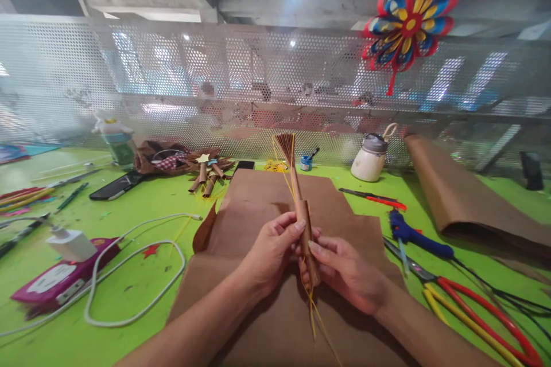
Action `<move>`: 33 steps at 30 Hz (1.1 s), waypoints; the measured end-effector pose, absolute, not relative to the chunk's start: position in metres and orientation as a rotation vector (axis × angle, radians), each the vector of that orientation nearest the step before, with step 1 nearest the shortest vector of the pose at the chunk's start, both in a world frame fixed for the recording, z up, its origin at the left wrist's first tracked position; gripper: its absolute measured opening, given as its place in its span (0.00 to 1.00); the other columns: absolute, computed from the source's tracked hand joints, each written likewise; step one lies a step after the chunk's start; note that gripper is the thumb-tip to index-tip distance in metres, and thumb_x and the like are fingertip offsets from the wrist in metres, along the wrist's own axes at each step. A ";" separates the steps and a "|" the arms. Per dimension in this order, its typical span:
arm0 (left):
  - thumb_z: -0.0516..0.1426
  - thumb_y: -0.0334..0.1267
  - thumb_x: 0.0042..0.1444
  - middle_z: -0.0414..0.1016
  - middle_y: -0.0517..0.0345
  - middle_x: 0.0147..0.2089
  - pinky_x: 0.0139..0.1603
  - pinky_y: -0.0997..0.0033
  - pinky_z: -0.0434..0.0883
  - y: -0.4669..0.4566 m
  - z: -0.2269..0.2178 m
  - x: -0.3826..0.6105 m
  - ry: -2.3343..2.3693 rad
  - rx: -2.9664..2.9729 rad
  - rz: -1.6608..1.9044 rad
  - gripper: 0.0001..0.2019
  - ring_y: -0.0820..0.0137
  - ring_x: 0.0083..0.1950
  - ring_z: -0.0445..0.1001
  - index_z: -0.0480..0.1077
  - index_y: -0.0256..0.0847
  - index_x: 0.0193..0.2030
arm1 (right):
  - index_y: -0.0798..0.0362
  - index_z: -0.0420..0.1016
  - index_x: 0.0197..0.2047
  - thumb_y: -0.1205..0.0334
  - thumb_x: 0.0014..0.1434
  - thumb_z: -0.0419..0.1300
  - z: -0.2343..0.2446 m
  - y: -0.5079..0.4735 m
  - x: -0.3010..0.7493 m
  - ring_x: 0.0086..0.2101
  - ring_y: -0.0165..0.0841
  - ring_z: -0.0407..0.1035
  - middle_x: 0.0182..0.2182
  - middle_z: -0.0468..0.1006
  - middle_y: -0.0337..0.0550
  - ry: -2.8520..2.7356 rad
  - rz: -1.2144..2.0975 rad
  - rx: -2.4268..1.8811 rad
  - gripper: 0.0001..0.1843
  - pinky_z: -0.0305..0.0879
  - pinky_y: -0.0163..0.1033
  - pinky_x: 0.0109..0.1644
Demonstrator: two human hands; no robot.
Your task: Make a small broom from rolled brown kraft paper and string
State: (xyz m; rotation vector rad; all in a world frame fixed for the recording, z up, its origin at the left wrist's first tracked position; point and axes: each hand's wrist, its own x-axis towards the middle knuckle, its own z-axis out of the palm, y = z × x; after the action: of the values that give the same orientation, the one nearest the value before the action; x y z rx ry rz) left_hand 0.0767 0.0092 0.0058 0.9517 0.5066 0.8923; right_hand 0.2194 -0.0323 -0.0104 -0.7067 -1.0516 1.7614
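Both hands hold a rolled brown paper tube with a pleated brown paper fan rising from its top on a thin stem. My left hand pinches the tube's upper part between thumb and fingers. Lower down, my right hand closes round it, the thumb pressed on its side. Yellow string runs up along the stem to the fan, and loose ends hang below the tube. Underneath lies a large sheet of brown paper. Some fingertips are hidden behind the tube.
On the right lie scissors, a blue glue gun, a craft knife and folded brown paper. To the left are a white cable, a purple power strip and a phone. Small paper rolls and a bottle stand behind.
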 end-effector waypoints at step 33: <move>0.61 0.39 0.52 0.78 0.45 0.40 0.32 0.70 0.74 0.009 0.010 0.078 0.615 0.962 0.866 0.11 0.68 0.31 0.76 0.67 0.34 0.38 | 0.57 0.67 0.33 0.47 0.54 0.61 -0.007 -0.039 0.206 0.20 0.25 0.65 0.21 0.69 0.36 -1.078 1.564 -0.942 0.19 0.61 0.32 0.23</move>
State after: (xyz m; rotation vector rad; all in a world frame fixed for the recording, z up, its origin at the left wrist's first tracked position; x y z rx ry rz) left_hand 0.0782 0.0091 0.0097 0.9621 0.6147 0.8660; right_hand 0.2061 -0.0387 -0.0069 -0.9422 -1.0777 1.5645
